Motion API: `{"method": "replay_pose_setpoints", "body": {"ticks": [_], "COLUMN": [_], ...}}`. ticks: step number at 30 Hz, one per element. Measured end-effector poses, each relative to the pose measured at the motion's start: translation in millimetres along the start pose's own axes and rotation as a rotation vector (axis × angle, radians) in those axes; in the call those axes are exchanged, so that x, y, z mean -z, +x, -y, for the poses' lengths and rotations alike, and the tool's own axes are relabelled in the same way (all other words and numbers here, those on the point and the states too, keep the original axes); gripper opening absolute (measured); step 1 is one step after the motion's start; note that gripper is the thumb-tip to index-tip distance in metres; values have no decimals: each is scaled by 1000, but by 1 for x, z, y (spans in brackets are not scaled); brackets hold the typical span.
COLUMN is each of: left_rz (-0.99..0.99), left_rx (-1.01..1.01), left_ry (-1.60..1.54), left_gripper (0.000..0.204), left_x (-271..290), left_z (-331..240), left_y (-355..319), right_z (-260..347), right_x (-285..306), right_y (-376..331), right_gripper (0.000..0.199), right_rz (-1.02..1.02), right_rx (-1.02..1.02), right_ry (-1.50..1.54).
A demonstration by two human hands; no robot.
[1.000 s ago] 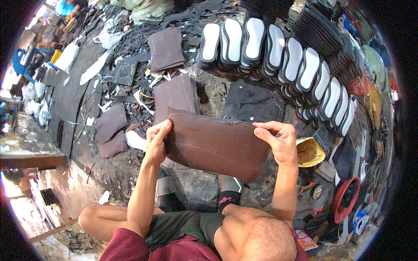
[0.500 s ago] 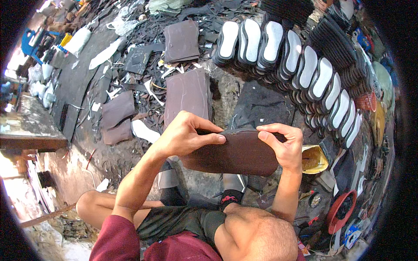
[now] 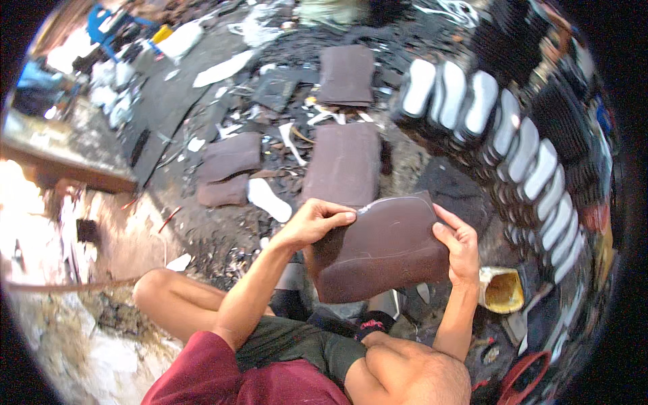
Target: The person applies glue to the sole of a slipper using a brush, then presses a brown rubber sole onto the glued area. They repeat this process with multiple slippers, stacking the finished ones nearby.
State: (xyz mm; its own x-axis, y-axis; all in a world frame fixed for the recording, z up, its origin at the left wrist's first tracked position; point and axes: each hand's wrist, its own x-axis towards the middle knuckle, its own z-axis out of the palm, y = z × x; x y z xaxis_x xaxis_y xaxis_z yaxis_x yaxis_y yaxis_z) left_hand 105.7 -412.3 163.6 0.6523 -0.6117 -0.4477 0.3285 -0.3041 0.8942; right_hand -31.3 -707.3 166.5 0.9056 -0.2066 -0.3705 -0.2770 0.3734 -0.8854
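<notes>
Between my two hands is a dark brown flat sheet (image 3: 388, 246), held up above my feet with its broad face showing. A thin pale curved line runs across that face. My left hand (image 3: 320, 224) pinches its upper left edge between thumb and fingers. At the right edge, my right hand (image 3: 460, 244) grips it with the thumb on the face and the fingers behind. Just beyond lies a stack of similar brown sheets (image 3: 344, 162) on the floor. Another brown stack (image 3: 346, 74) lies farther off, and smaller brown pieces (image 3: 229, 162) lie to the left.
A curved row of black sole-shaped stacks topped with white soles (image 3: 523, 152) fills the right side. A cut-open yellow container (image 3: 501, 290) stands near my right forearm. White sole-shaped piece (image 3: 270, 199), dark scraps and a wooden bench (image 3: 67, 165) are on the left.
The brown sheet has tilted, so its marked face now shows instead of mostly its edge and underside. My view has swung left, and both hands still hold the sheet.
</notes>
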Motion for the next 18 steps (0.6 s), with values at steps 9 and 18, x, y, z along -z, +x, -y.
{"method": "replay_pose_setpoints", "body": {"ticks": [9, 18], "left_rz": [-1186, -983], "left_rx": [-231, -168], "left_ry": [-931, 470], "left_gripper": [21, 38], "left_x": [212, 59], "left_z": [159, 152], "left_y": [-22, 89], "right_z": [-17, -109], "right_x": [-15, -100], "right_y": [8, 92], "right_gripper": [53, 25], "right_rz": [-404, 61], "right_rx": [272, 831], "right_ry": [-87, -1042]}}
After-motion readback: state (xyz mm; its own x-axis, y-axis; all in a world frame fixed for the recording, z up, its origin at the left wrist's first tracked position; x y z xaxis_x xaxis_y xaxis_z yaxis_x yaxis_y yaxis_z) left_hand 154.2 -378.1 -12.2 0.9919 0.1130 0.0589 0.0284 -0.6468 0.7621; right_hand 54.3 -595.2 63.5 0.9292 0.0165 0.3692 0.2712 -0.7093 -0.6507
